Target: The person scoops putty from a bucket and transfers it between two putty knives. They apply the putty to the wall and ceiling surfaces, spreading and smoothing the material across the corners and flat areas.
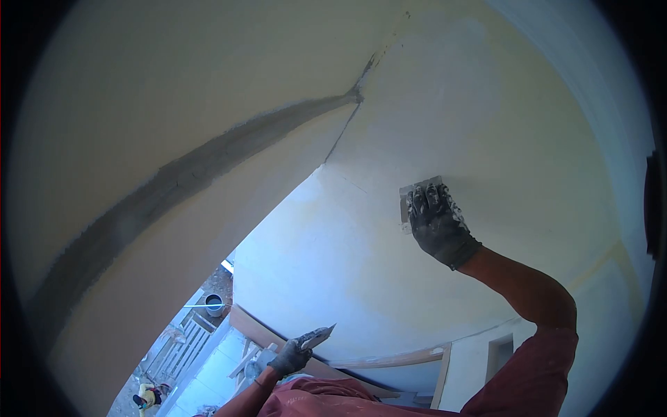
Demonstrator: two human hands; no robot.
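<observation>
My right hand point(439, 226), in a dark glove smeared with white paste, presses a flat rectangular trowel point(404, 208) against the pale wall point(389, 264). Its fingers lie over the back of the blade. Lower down, my left hand point(290, 358), also gloved, is wrapped round a putty knife point(318, 338) whose blade points up to the right. That blade carries some pale material. A grey band point(208, 160) runs along the sloping surface at the left, up to a dark crack in the corner.
Below left, outside, are a bucket point(214, 303), a wooden pallet point(187, 347) and another person point(151, 395). Boards and plastic lie near my left arm. A wooden frame point(440, 379) and a small wall recess point(499, 353) are at the lower right.
</observation>
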